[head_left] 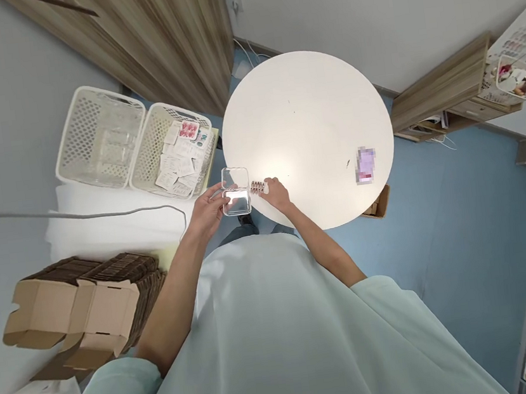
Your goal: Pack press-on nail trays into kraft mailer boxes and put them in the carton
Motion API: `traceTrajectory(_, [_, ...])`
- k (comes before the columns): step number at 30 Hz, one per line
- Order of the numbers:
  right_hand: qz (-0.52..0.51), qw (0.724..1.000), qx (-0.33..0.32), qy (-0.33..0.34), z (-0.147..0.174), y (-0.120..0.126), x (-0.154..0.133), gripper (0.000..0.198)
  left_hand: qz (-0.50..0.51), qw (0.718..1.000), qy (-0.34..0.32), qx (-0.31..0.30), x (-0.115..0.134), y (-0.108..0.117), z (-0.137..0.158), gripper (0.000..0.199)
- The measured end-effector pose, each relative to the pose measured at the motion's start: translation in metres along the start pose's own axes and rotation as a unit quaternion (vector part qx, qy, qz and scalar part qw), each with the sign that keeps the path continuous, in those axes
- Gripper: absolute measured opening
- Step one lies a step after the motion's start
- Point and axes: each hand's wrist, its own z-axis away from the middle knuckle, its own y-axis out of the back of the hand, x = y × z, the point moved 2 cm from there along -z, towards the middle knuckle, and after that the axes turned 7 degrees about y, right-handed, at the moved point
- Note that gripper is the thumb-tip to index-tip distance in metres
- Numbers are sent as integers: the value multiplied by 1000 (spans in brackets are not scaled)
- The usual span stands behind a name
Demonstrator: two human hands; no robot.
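Note:
My left hand (208, 210) grips a small clear plastic hinged box (238, 211) by its left side, the lid swung up and away from me. Just right of the box, my right hand (278, 195) pinches a small set of press-on nails (257, 187), dark pieces lined up in two rows. The nails are close to the box's right edge, outside it. Both hands are above the near left edge of the round white table (300, 109). What lies at the bottom of the box is hard to make out.
A phone-like purple item (365, 165), blurred out, lies on the table's right side. Left stand two white baskets, one with clear boxes (115, 145), the other with paper cards (178, 169). Flattened cardboard boxes (108, 305) are stacked lower left. A grey cable (78, 215) crosses the left.

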Motion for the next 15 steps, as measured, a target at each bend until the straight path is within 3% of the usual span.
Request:
traceTrajectory(3, [69,998,-4,-2,-11,-8,-9,50,18,1000,1,1,1,10,1,52])
traceTrajectory(8, [131,991,1,18,-16,-17,-16,34,40,999,-5,0,2,22,0,46])
traceTrajectory(15, [85,996,15,8,-7,-16,-6,28,38,999,-17,-33,-2,23,-1,36])
